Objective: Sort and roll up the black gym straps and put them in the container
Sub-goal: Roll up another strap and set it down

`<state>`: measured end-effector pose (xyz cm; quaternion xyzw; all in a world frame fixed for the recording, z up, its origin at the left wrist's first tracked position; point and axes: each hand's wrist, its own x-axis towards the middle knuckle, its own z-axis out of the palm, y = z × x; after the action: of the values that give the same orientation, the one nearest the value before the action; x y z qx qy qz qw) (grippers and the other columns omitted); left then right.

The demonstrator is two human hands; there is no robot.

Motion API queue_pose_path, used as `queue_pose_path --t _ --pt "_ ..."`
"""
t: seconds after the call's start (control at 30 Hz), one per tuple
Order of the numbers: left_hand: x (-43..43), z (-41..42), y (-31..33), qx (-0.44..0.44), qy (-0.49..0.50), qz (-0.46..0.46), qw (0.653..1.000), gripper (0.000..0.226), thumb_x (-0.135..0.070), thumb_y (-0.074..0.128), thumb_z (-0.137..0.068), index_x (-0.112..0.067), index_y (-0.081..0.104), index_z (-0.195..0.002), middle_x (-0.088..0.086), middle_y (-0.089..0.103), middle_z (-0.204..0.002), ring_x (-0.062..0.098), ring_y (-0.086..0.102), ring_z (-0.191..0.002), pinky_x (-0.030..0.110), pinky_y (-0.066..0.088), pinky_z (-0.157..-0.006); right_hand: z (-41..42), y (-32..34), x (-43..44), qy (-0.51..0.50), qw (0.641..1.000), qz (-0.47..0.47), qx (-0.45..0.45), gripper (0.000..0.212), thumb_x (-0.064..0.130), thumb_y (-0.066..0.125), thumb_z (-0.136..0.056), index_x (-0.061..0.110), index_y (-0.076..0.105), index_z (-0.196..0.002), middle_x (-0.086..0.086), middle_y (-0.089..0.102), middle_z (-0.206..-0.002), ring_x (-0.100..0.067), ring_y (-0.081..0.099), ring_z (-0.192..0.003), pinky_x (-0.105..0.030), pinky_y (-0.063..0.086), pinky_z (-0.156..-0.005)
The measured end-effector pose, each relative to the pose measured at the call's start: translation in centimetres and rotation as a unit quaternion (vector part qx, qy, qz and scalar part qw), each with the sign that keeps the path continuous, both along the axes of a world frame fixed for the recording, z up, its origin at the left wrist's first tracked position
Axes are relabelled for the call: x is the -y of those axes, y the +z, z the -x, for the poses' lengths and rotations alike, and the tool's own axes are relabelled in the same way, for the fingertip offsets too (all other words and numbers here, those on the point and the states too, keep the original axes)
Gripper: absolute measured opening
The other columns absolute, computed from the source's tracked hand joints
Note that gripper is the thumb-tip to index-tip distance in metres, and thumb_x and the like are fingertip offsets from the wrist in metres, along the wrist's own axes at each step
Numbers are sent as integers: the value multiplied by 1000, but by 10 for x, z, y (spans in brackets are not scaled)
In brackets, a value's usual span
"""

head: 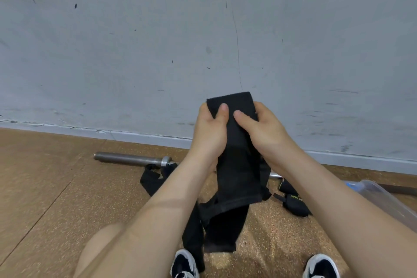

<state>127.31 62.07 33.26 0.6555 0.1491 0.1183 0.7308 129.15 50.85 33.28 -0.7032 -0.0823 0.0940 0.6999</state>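
A scuffed grey wall (158, 40) meets a speckled brown floor (56, 187), and a steel barbell (128, 158) lies along the foot of the wall, below and to the left of the fingers. Both hands are raised in front of the wall, holding one wide black strap (239, 171) near its upper end. The left hand (208, 133) grips the left edge, its thumb (222, 110) pressed on the near face and its other fingers curled behind, out of sight. The right hand (264, 131) clamps the right edge the same way, its thumb tip just beside the left one, not touching. A short piece of the strap stands up above the thumbs. Below the fingers it hangs between the forearms towards the shoes (184, 264) (the lower lengths overlap, and I cannot tell whether they are one strap or two). A loose strap (153, 181) lies on the floor down-left of the fingers, against the barbell. Down-right of them sits a rolled strap (293, 201) with yellow lettering. Farther right is the clear container (388, 201), partly behind the right forearm.
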Motion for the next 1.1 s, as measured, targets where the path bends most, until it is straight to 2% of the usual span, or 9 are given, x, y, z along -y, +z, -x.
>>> queue_pose_path --t 0.2,0.33,0.5,0.63,0.8,0.9,0.97,1.03,1.1 --pt "-31 -9 14 14 109 61 992 28 -28 47 -104 -11 54 -126 10 67 -116 24 68 -103 43 60 -85 7 -8 17 203 968 140 -35 31 24 62 -98 23 56 -128 8 71 -115 -8 69 -103 -32 56 -93" --pt "-29 -1 19 -1 8 120 993 27 -24 54 -101 -10 61 -124 7 73 -114 20 71 -101 36 60 -81 6 -7 11 64 990 116 46 15 21 56 -101 20 60 -115 5 70 -106 -10 68 -97 -32 56 -87" --pt "-3 16 5 -83 -149 1 985 22 -32 60 -98 -20 64 -115 2 75 -103 14 73 -93 28 58 -77 -5 -8 1 -107 986 100 76 16 23 52 -102 12 62 -109 -3 69 -101 -18 66 -94 -38 57 -84" --pt "-11 16 0 -100 -187 -15 977 35 -35 61 -96 -10 62 -121 11 74 -108 24 72 -97 32 58 -80 -5 -2 3 -89 995 18 -31 21 23 54 -102 9 69 -97 -9 73 -94 -25 71 -90 -39 59 -78" --pt "-22 16 6 -60 -220 15 973 23 -11 61 -96 -5 65 -117 12 74 -103 22 72 -90 27 58 -70 -5 9 15 -23 998 -19 -62 20 16 64 -96 3 66 -111 -14 74 -103 -28 73 -93 -43 60 -84" --pt "-24 13 8 -32 -171 22 984 23 -4 61 -94 -5 66 -117 14 74 -107 24 72 -96 26 59 -74 0 17 21 6 998 -15 -54 54 12 68 -92 0 37 -134 -11 72 -102 -21 73 -88 -33 60 -72" --pt "-24 11 8 -29 -132 18 991 25 -3 62 -93 -2 66 -118 14 74 -106 24 72 -95 25 58 -72 2 17 26 39 999 17 -29 91 9 69 -91 34 10 -155 -12 74 -99 -21 74 -83 -34 60 -68" --pt "-24 10 8 -33 -115 14 993 27 -3 63 -93 -1 65 -120 15 74 -105 25 73 -94 26 59 -70 5 18 28 91 995 37 3 83 3 63 -94 51 24 -149 -19 74 -97 -26 72 -79 -41 61 -70" --pt "-24 10 8 -37 -111 11 993 28 -4 64 -92 -4 65 -120 13 75 -103 26 73 -94 29 59 -71 6 18 29 121 991 43 26 57 -2 56 -97 40 52 -135 -16 73 -102 -25 71 -85 -39 62 -71"
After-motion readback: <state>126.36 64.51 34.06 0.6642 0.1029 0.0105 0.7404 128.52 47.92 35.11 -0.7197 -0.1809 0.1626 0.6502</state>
